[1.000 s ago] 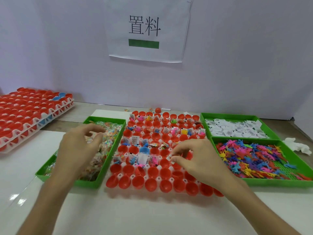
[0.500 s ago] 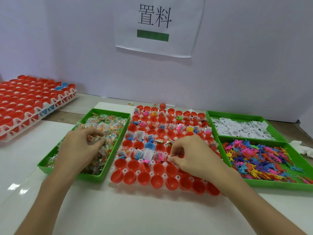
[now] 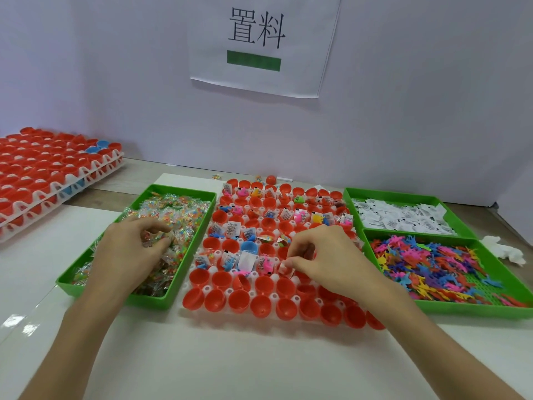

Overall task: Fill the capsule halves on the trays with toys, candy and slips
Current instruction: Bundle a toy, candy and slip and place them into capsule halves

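Between the right hand's (image 3: 331,261) pinching fingertips (image 3: 294,262) sits a slip (image 3: 284,268), over the tray (image 3: 207,289) of red halves (image 3: 264,284), the rear ones filled; the left hand (image 3: 129,249) curls round candy (image 3: 178,217) in its bin (image 3: 150,300). Rightward bins (image 3: 398,194) hold slips (image 3: 403,217) and toys (image 3: 432,264).

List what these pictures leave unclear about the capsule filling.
Head view:
Part of the capsule tray beneath the right hand: hidden by it.
Small white item it pinches: too small to identify.
Whether the left hand grips any candy packets: curled fingers cover them.
Print on the slips: too small.
Stacked trays: cut by the left edge.
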The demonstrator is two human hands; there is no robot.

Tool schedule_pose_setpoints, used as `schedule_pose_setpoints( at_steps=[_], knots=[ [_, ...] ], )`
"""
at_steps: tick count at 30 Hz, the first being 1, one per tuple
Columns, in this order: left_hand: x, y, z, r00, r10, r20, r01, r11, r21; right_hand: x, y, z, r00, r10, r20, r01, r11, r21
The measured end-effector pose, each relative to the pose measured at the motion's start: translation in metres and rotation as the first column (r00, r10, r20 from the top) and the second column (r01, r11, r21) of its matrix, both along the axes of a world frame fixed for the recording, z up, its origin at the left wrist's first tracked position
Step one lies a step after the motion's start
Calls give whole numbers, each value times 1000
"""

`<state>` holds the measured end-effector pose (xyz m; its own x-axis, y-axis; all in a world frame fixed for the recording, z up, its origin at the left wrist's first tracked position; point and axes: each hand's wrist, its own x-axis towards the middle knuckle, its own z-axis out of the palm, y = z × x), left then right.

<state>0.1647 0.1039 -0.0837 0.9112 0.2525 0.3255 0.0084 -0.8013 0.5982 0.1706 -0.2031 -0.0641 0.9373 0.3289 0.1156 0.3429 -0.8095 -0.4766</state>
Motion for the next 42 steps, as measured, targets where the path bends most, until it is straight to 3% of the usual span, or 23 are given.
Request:
schedule_pose_setpoints(
  at_steps=[8, 13, 16, 18, 21, 23, 26, 35, 42],
  knots=[
    [2, 3, -5, 1000, 10, 27, -9, 999, -45, -4, -2, 0, 1000, 9, 2, -9, 999, 37],
    [5, 5, -11, 998, 40, 49, -36, 996, -80, -3, -17, 8, 998, -50, 38, 41, 980, 196],
    [9, 9, -16, 995, 73, 67, -68, 995, -79, 19, -47, 9, 965, -238, 108, 196, 934, 300],
    [13, 14, -20, 995, 72, 73, -63, 991, -118, 43, -77, 7, 896, -423, 138, 365, 876, 316],
    [17, 21, -25, 994, 83, 76, -71, 987, -141, 72, -127, 1, 755, -635, 165, 603, 771, 205],
    [17, 25, -28, 993, 81, 87, -66, 985, -162, 85, -152, -4, 724, -683, 98, 682, 730, 48],
    [20, 33, -33, 992, 73, 100, -49, 974, -221, 95, -166, -8, 720, -694, -18, 686, 715, -133],
    [24, 36, -37, 976, 83, 200, -30, 966, -255, 93, -172, -13, 713, -701, 6, 697, 710, 96],
    [20, 31, -37, 964, 121, 235, -35, 940, -338, 85, -178, -9, 708, -697, 115, 660, 710, 247]
  ],
)
